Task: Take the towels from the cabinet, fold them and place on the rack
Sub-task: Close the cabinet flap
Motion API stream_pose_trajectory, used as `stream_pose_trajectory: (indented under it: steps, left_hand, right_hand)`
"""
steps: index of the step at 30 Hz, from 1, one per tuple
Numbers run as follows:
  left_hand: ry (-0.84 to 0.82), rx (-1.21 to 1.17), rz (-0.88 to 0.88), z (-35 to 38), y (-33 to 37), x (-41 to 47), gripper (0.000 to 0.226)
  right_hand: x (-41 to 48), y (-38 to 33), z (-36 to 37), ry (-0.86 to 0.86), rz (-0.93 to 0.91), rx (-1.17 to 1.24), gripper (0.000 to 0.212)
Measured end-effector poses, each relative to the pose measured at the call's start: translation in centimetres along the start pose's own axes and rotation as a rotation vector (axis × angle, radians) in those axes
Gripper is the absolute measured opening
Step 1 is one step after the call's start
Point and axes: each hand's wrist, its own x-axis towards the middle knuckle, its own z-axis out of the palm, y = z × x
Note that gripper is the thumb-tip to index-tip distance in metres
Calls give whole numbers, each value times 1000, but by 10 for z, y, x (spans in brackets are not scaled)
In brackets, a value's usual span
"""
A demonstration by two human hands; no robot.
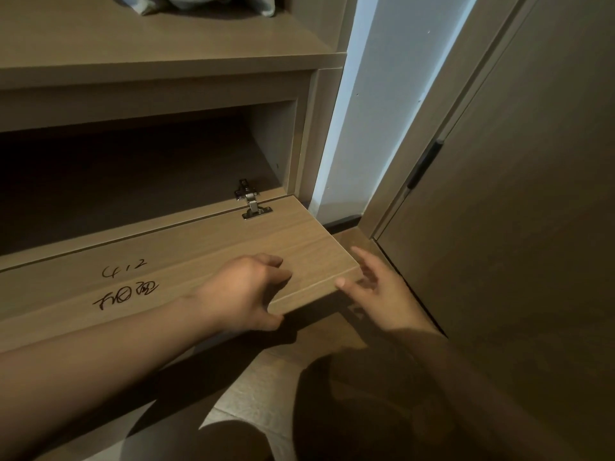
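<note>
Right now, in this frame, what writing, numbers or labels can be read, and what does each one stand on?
"412": handwritten in dark marker on the inner face of the open flap door, left of the left hand that grips the door's front edge.
Just below it on the same face is a handwritten scrawl of about three characters, too cursive to read.
The metal hinge shows no legible mark, and no other text is visible.
</note>
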Motion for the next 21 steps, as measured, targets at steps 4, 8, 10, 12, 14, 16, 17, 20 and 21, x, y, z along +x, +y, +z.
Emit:
stream_pose_trajectory:
  steps: [4, 8, 10, 12, 14, 16, 17, 20, 21]
  left_hand:
    - [33, -33, 10, -6, -1, -2, 73]
    - [39, -68, -4, -14, -1, -5, 72]
    - [39, -79, -11, -20, -1, -7, 71]
    - [44, -84, -20, -28, 0, -9, 68]
    - [62, -94, -33, -38, 3, -10, 62]
    - [95, -120, -36, -48, 6, -12, 54]
    - [108, -139, -41, -53, 8, -12, 52]
    - [179, -187, -84, -76, 7, -15, 46]
    - [216, -200, -98, -86, 6, -15, 43]
  right_hand:
    - [4, 6, 2, -65, -343, -518, 67]
    - [17, 6, 0, 1, -430, -404, 52]
    - [23, 4, -5, -1, -467, -424, 54]
    - [29, -1, -10, 13, -499, -445, 55]
    - [33, -11, -14, 33, -534, -444, 53]
    - [38, -24, -17, 70, -563, -429, 50]
    - [40, -30, -19, 93, -571, -409, 48]
    - [51, -55, -26, 156, -597, -350, 42]
    - [56, -64, -28, 175, -612, -351, 39]
